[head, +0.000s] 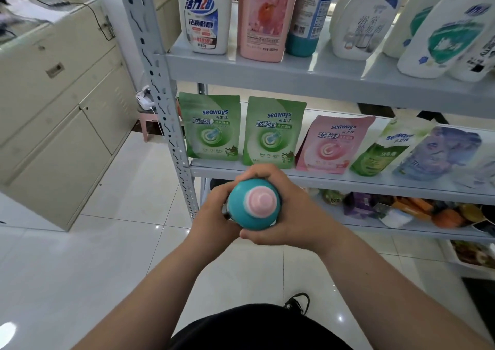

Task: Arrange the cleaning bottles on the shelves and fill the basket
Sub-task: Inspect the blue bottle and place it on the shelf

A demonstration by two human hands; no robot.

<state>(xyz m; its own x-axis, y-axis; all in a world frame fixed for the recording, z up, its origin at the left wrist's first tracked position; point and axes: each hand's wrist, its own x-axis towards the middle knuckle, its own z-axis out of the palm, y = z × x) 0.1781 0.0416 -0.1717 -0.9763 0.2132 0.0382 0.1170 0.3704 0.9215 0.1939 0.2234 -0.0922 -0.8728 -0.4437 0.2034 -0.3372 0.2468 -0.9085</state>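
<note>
I hold the teal bottle with the pink cap (242, 215) in both hands, cap toward me, just in front of the grey shelving rack (267, 72), level with its middle shelf. The fingers of my left hand (214, 215) and right hand (297, 210) are clamped round the bottle's sides. Green seaways pouches (210, 127) stand on that shelf.

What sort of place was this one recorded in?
Probably a small shop or a mock store in an office: metal shelving holds cleaning bottles and detergent pouches in rows, and beige filing cabinets stand to its left on a tiled floor.
</note>
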